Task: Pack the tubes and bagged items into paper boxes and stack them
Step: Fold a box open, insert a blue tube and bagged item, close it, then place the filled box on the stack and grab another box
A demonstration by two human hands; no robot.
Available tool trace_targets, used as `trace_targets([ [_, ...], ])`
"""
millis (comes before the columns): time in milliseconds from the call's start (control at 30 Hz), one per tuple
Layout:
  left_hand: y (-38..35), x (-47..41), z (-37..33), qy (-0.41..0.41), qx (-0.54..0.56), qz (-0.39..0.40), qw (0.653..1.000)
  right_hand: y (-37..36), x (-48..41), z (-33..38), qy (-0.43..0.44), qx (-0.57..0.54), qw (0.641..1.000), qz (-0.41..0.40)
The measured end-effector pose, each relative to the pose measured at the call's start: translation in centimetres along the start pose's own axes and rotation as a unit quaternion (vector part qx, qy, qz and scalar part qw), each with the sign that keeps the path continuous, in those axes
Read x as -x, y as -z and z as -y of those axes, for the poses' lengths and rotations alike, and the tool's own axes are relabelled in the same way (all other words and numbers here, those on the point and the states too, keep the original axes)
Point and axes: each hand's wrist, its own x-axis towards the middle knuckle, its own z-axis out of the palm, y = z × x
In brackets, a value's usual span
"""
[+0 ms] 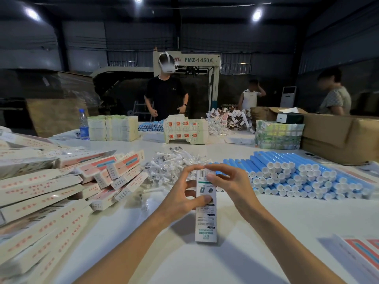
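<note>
While both hands work the far end of one paper box, its near end appears to rest on the white table.

Grip: left hand holds the box mid-length, thumb pressed on the printed face, fingers curled behind. Right hand pinches the far end, thumb by the barcode and fingertips arched over the top edge. The flap itself is hidden under the fingers.

Step, as judged: closing the end flap of a filled box. Contents are not visible.

Around the box:
- Just beyond it: heap of clear bagged items.
- To its right: stacked blue tubes with white caps.
- To its left: loose pile of closed pink-printed boxes.

Next move calls for tucking the flap fully home, then laying the box squarely on the left pile. That pile is untidy, so alignment needs care.
</note>
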Motion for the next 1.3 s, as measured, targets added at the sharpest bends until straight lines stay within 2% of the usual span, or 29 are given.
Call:
trace_targets([
  [167, -0.1, 0.1, 0.1, -0.008, -0.011, -0.006, 1.000, 0.0, -0.5, -0.1, -0.014, 0.024, 1.000, -0.010],
  [500, -0.5, 0.6, -0.2, 0.004, 0.011, -0.010, 1.000, -0.4, -0.6, 0.1, -0.075, -0.018, 0.997, -0.008],
  [567, -0.7, 0.7, -0.2, 0.004, 0.023, -0.015, 1.000, -0.8, 0.3, -0.3, -0.078, -0.063, 0.995, -0.006],
  [633, -0.8, 0.6, -0.2, 0.004, 0.054, -0.030, 0.998, -1.2, 1.8, -1.1, -0.128, -0.121, 0.984, 0.006],
  [767, -1.3, 0.5, 0.0, 0.012, 0.104, -0.041, 0.994, -0.9, 4.1, -1.5, -0.237, -0.111, 0.960, 0.096],
  [867, -2.2, 0.6, 0.3, -0.004, 0.050, -0.019, 0.999, 0.2, 6.0, -0.8, -0.219, -0.067, 0.970, 0.084],
  [967, -3.1, 0.4, 0.4, -0.031, -0.086, -0.018, 0.996, 2.3, 8.0, -0.1, -0.180, 0.033, 0.982, 0.042],
  [1067, -4.1, 0.5, 0.4, -0.038, -0.192, 0.035, 0.980, 6.5, 9.3, 1.7, -0.161, 0.165, 0.973, -0.026],
  [1133, -5.1, 0.7, 0.2, -0.053, -0.263, 0.067, 0.961, 10.3, 10.2, 3.4, -0.137, 0.307, 0.939, -0.075],
  [1167, -5.6, 0.8, 0.0, -0.063, -0.286, 0.073, 0.953, 12.5, 10.7, 4.2, -0.134, 0.381, 0.908, -0.112],
  [1233, -7.0, 0.8, -0.7, -0.091, -0.315, 0.073, 0.942, 17.0, 12.0, 5.1, -0.137, 0.518, 0.825, -0.179],
  [1300, -8.5, 1.0, -1.0, -0.119, -0.337, 0.069, 0.932, 21.1, 13.5, 5.3, -0.143, 0.612, 0.749, -0.210],
])
